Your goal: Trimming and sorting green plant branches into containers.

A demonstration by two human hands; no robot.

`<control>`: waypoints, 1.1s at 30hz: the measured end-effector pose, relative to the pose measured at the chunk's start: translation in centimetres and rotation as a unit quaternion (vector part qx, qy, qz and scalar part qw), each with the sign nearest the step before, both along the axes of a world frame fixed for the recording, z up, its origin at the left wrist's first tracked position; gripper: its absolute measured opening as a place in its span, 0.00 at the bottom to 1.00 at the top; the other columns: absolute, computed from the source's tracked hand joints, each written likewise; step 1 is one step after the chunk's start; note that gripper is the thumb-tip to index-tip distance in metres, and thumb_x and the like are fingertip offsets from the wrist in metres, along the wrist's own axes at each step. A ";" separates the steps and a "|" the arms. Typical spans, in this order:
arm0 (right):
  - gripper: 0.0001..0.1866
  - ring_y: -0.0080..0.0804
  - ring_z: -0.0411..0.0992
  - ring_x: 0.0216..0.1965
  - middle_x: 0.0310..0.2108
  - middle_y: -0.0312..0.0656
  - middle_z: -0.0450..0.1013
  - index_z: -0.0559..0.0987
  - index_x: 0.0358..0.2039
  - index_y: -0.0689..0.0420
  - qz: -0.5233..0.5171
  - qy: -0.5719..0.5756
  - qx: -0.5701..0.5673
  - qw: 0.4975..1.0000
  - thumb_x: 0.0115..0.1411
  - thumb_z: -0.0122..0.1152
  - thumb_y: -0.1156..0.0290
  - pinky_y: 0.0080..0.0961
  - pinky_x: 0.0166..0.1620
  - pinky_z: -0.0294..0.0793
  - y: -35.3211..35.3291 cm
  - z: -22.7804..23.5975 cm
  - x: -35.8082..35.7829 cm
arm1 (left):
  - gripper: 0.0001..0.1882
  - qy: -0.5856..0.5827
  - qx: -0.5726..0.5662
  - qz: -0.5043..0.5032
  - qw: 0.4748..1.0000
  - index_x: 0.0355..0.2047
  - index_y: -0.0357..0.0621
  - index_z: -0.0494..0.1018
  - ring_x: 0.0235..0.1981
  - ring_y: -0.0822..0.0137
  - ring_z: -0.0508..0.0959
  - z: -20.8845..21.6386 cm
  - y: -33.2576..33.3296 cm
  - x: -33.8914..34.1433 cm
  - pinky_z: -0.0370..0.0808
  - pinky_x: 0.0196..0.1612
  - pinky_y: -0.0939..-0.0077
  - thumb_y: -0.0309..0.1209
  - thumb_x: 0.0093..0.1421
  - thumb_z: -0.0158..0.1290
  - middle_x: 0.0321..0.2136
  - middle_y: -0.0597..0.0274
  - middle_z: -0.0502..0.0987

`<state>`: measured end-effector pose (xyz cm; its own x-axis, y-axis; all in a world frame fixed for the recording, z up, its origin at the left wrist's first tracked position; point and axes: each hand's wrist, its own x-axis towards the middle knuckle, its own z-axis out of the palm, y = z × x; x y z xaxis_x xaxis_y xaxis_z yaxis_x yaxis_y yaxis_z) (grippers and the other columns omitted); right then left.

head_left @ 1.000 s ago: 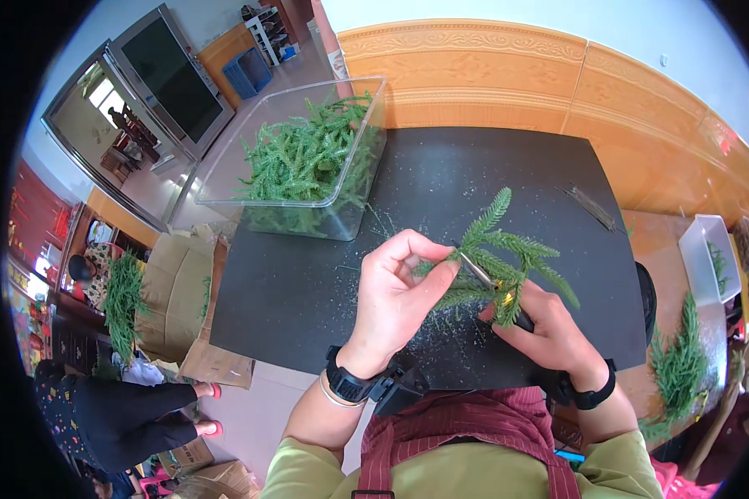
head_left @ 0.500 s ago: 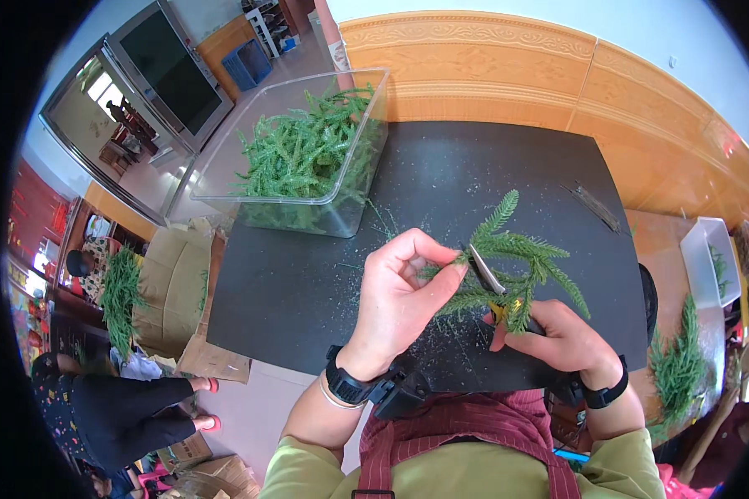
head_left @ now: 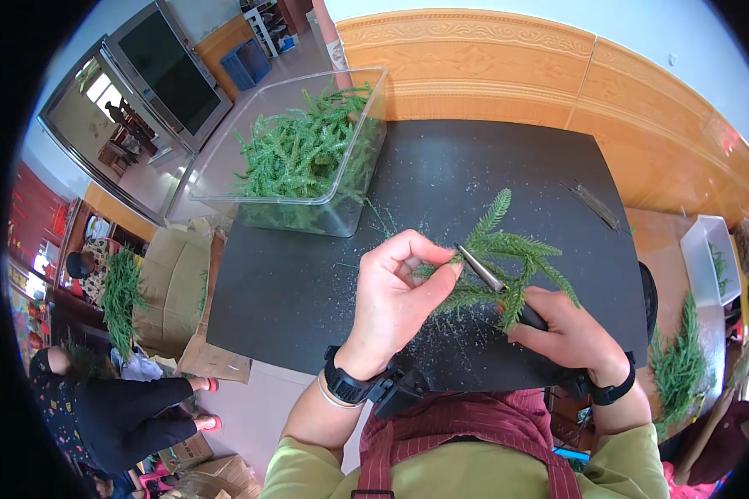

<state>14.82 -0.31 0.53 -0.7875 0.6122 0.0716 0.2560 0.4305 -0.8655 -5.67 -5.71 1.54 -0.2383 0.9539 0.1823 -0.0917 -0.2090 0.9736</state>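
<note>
Above the dark table, my left hand pinches the stem end of an artificial pine sprig between thumb and forefinger. The sprig's several green branches fan out to the right. My right hand is closed around the dark handles of long-nose pliers, partly covered by the greenery. The slim metal jaws of the pliers slant up to the left, with their tip at the stem right beside my left fingertips. Whether the tip grips the stem is too small to tell.
A clear plastic bin full of green sprigs stands at the table's far left. Thin dark wires lie at the far right, and green scraps are scattered midway. A white bin and more greenery are farther right. People work on both sides.
The pliers' jaws have turned slightly and their tip has come nearer my left fingertips. My right hand has shifted a little upward, and the sprig has moved slightly left.
</note>
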 end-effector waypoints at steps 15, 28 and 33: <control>0.10 0.52 0.67 0.26 0.22 0.53 0.67 0.71 0.29 0.63 -0.004 -0.064 0.024 0.998 0.52 0.56 0.69 0.35 0.29 0.66 0.0 1.3 1.3 | 0.07 -0.182 -0.146 -0.062 0.970 0.26 0.43 0.70 0.19 0.83 0.68 -0.2 0.2 0.3 0.62 0.19 0.91 0.18 0.50 0.55 0.22 0.69 0.72; 0.11 0.27 0.71 0.27 0.25 0.41 0.73 0.74 0.31 0.62 0.082 -0.035 -0.242 0.966 0.55 0.55 0.66 0.23 0.32 0.68 1.0 -0.4 2.9 | 0.07 -0.136 -0.082 -0.080 0.984 0.25 0.42 0.70 0.21 0.82 0.69 -0.6 0.2 0.9 0.64 0.22 0.91 0.17 0.49 0.55 0.26 0.69 0.71; 0.16 0.20 0.69 0.35 0.29 0.37 0.74 0.73 0.44 0.59 0.092 -0.051 -0.296 0.949 0.54 0.56 0.70 0.19 0.43 0.66 1.1 -0.1 3.1 | 0.07 -0.110 -0.072 -0.077 0.988 0.25 0.41 0.70 0.22 0.82 0.69 -0.7 0.3 0.9 0.65 0.23 0.90 0.17 0.49 0.55 0.29 0.68 0.71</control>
